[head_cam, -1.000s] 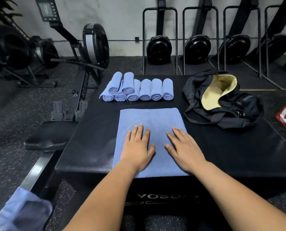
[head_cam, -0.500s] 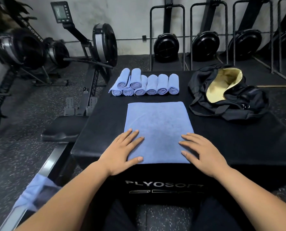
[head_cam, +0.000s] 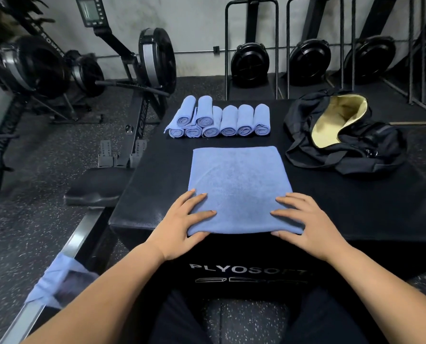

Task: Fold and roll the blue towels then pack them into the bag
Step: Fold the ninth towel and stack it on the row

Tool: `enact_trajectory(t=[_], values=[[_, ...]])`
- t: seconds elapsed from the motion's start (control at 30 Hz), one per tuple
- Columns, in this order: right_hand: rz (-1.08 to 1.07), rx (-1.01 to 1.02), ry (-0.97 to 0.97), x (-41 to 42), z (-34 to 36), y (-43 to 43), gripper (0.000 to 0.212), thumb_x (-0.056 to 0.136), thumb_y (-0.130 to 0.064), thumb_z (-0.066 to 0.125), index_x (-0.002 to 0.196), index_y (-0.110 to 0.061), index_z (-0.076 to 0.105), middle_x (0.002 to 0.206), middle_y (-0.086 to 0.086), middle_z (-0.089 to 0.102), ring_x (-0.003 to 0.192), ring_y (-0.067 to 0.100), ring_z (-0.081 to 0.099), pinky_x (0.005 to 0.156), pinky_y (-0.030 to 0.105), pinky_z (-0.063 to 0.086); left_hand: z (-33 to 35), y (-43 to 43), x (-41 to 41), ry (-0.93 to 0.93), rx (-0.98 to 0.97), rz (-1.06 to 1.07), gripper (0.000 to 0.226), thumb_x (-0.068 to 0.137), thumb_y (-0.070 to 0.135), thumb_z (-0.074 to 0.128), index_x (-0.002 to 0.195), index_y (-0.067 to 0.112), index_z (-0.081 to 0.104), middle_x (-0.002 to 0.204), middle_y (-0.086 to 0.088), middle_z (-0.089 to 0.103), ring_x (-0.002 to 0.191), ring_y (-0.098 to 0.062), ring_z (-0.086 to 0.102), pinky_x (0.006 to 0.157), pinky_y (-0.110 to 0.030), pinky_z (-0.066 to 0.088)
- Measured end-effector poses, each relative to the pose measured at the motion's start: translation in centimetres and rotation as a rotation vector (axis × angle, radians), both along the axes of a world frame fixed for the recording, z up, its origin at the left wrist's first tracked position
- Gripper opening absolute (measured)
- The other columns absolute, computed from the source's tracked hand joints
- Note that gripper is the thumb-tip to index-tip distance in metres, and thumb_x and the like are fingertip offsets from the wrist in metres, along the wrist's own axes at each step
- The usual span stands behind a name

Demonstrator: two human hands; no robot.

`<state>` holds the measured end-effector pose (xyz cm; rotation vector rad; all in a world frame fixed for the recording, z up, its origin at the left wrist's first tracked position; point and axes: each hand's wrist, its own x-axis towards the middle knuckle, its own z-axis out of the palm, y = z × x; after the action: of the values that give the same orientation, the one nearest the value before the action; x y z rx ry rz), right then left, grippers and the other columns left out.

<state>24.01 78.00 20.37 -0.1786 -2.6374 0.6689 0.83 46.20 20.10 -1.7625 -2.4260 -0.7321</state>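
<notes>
- Two hands at the near edge of the flat towel (head_cam: 239, 184). It lies folded to a rectangle on the black box (head_cam: 355, 207), its near edge at the box's front rim.
- Left hand (head_cam: 182, 227): at the near-left corner, fingers spread on top, thumb tucked under the edge, pinching the cloth.
- Right hand (head_cam: 306, 224): at the near-right corner, with the same hold, fingers above and thumb below.
- Rolled towels (head_cam: 228, 122): eight counted at the far side of the box, six in a touching row, two resting on top at the left end.
- Bag (head_cam: 355, 155): black, on the far-right part of the box, mouth open and yellow lining showing. It lies apart from the flat towel.
- Blue cloth (head_cam: 55, 281): draped over a rail at lower left.
- Rowing machine (head_cam: 154, 60): left of the box.
</notes>
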Motion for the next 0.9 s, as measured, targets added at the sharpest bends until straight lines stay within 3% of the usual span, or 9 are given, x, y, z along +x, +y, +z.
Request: enact_trajectory(t=[0.1, 0.2, 0.27, 0.4, 0.57, 0.7, 0.8, 0.9], values=[[-0.11, -0.14, 0.162, -0.2, 0.3, 0.0, 0.021, 0.081, -0.038, 0.087, 0.1, -0.031, 0.083, 0.125, -0.017, 0.07, 0.133, 0.013, 0.055, 0.11, 0.033, 0.046, -0.2, 0.2, 0.0, -0.176, 0.12, 0.11, 0.031, 0.098, 0.042, 0.072, 0.128, 0.036, 0.073, 0.157, 0.014, 0.048, 0.158, -0.015, 0.023, 0.126, -0.042, 0.029], [-0.222, -0.284, 0.191, -0.3, 0.8, 0.1, 0.008, 0.081, -0.031, 0.087, 0.086, -0.027, 0.081, 0.107, -0.017, 0.076, 0.121, 0.011, 0.064, 0.107, 0.026, 0.046, 0.5, 0.4, 0.0, -0.378, 0.237, 0.257, 0.015, 0.095, 0.035, 0.076, 0.11, 0.032, 0.079, 0.137, 0.02, 0.065, 0.147, -0.002, 0.041, 0.122, -0.036, 0.036], [-0.314, -0.38, 0.158, -0.4, 1.2, 0.0, 0.008, 0.083, -0.03, 0.087, 0.085, -0.032, 0.08, 0.1, -0.019, 0.076, 0.11, 0.005, 0.067, 0.101, 0.022, 0.047, 0.6, 0.4, -0.4, -0.477, 0.293, 0.332, 0.012, 0.095, 0.031, 0.077, 0.107, 0.03, 0.08, 0.127, 0.021, 0.071, 0.138, 0.003, 0.05, 0.119, -0.035, 0.041], [-0.424, -0.446, 0.09, -0.2, 1.7, 0.0, 0.012, 0.086, -0.042, 0.083, 0.083, -0.033, 0.076, 0.084, -0.017, 0.074, 0.078, 0.009, 0.066, 0.076, 0.03, 0.049, 0.4, 0.4, -0.8, -0.589, 0.297, 0.473, 0.022, 0.095, 0.044, 0.075, 0.113, 0.03, 0.079, 0.129, 0.022, 0.069, 0.124, 0.003, 0.061, 0.112, -0.038, 0.047], [-0.476, -0.444, 0.127, -0.3, 1.8, -0.7, 0.018, 0.089, -0.042, 0.08, 0.078, -0.03, 0.073, 0.076, -0.014, 0.072, 0.068, 0.013, 0.063, 0.07, 0.032, 0.05, 1.1, 1.0, -0.2, -0.609, 0.343, 0.545, 0.015, 0.096, 0.045, 0.074, 0.102, 0.033, 0.079, 0.11, 0.02, 0.075, 0.105, -0.001, 0.068, 0.097, -0.03, 0.052], [-0.504, -0.481, 0.124, -0.5, 2.0, -0.4, 0.019, 0.09, -0.044, 0.079, 0.077, -0.03, 0.074, 0.072, -0.009, 0.072, 0.071, 0.018, 0.066, 0.074, 0.04, 0.054, 1.6, 1.1, 0.2, -0.56, 0.322, 0.596, 0.026, 0.098, 0.045, 0.071, 0.079, 0.027, 0.07, 0.072, 0.012, 0.063, 0.066, -0.006, 0.052, 0.068, -0.025, 0.043], [-0.492, -0.501, 0.124, 0.0, 2.1, -0.7, 0.02, 0.088, -0.045, 0.079, 0.078, -0.029, 0.074, 0.066, 0.0, 0.068, 0.069, 0.028, 0.062, 0.072, 0.044, 0.053, 1.7, 0.8, 1.0, -0.519, 0.311, 0.606, 0.039, 0.099, 0.045, 0.069, 0.071, 0.019, 0.059, 0.066, 0.002, 0.054, 0.062, -0.007, 0.043, 0.063, -0.026, 0.039], [-0.457, -0.519, 0.096, 1.4, 2.5, -1.3, 0.019, 0.088, -0.043, 0.081, 0.078, -0.028, 0.075, 0.065, 0.007, 0.066, 0.069, 0.036, 0.061, 0.07, 0.046, 0.054, 1.8, -0.1, 2.1, -0.507, 0.283, 0.573, 0.047, 0.098, 0.043, 0.07, 0.065, 0.016, 0.048, 0.06, 0.009, 0.043, 0.059, -0.008, 0.038, 0.057, -0.021, 0.033]])
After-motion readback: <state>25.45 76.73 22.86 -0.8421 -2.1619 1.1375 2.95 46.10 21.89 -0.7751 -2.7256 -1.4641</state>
